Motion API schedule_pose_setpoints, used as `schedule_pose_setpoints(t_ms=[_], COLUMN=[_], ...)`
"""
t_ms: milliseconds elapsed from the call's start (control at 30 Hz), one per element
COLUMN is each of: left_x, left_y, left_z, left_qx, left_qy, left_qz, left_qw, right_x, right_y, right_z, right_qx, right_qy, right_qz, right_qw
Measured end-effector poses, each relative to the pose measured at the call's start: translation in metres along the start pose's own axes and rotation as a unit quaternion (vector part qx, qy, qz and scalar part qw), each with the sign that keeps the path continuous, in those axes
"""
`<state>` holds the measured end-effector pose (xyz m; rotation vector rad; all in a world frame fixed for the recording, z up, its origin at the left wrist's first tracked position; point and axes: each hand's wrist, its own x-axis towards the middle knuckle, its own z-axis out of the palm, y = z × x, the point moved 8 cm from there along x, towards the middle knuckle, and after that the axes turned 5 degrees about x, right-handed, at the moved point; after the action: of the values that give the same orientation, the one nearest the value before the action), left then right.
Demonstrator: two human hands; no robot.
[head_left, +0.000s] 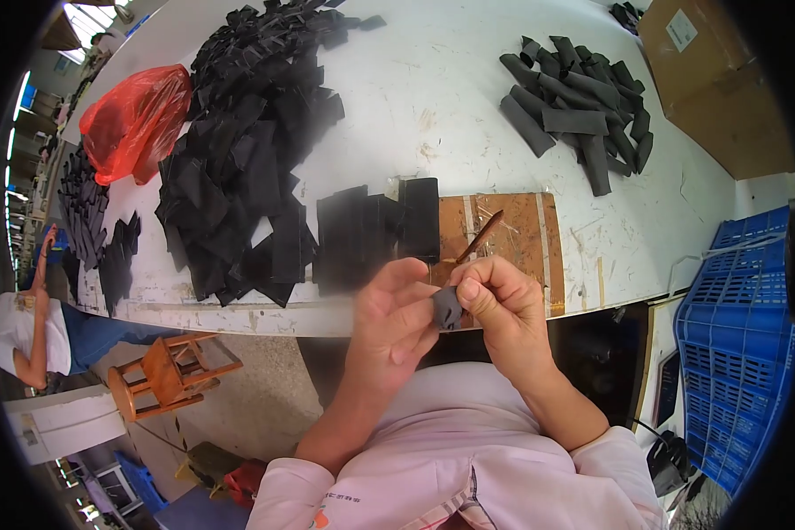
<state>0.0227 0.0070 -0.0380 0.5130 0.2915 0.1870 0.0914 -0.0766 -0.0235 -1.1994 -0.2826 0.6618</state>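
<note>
Close to the table's front edge, both hands meet at a small dark grey piece (447, 308) that looks rolled or folded. My right hand (502, 305) pinches it between thumb and fingers. My left hand (396, 320) curls its fingers around its other side. A thin brown pointed stick (480, 237) rises just beyond the right fingers; whether that hand holds it, I cannot tell. Under and beyond the hands lies a worn brown board (526, 252) with pale strips. Flat black pieces (353, 231) overlap in a row at its left, some lying on it.
A large heap of flat black pieces (230, 168) covers the table's left side, beside a red plastic bag (137, 124). Dark rolled tubes (579, 102) are piled at the far right. Beyond them stand a cardboard box (720, 84) and a blue crate (733, 353). A wooden stool (170, 371) stands lower left.
</note>
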Motion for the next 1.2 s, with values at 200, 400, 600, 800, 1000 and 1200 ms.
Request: schedule_pose_setpoints(t_ms=[200, 400, 600, 800, 1000, 1200], left_x=[-0.001, 0.034, 0.053, 0.050, 0.051, 0.047], left_y=[0.006, 0.031, 0.015, 0.007, 0.020, 0.008], left_z=[0.048, 0.090, 0.053, 0.037, 0.086, 0.044], left_qx=[-0.010, -0.206, -0.097, -0.149, -0.243, -0.126], left_qy=[-0.215, -0.141, -0.082, -0.084, -0.158, -0.076], left_qz=[0.057, -0.135, -0.103, -0.119, -0.144, -0.092], left_qw=[0.975, 0.959, 0.986, 0.978, 0.946, 0.985], right_x=[-0.017, 0.033, 0.042, 0.045, 0.060, 0.050], right_y=[-0.064, -0.106, -0.049, -0.046, -0.068, -0.024], right_z=[0.031, 0.016, -0.001, 0.004, 0.006, -0.003], right_qx=[0.047, -0.108, 0.053, 0.044, 0.032, 0.067], right_qy=[-0.105, -0.086, -0.127, -0.147, -0.177, -0.175], right_qz=[-0.016, -0.096, 0.097, 0.068, 0.044, 0.115], right_qw=[0.993, 0.986, 0.986, 0.986, 0.983, 0.976])
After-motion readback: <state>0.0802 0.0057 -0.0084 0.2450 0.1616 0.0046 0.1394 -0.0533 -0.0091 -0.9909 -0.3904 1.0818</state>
